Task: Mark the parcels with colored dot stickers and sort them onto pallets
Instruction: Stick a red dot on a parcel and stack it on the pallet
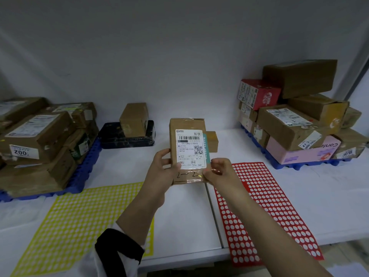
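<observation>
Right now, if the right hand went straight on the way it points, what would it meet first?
The parcel itself: the right hand pinches its lower right corner, so it would press into the cardboard, likely toward the left hand gripping the opposite edge.

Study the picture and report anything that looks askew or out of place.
The top brown box on the right pallet sits tilted on an uneven stack. The red sticker sheet overhangs the front edge of the table.
</observation>
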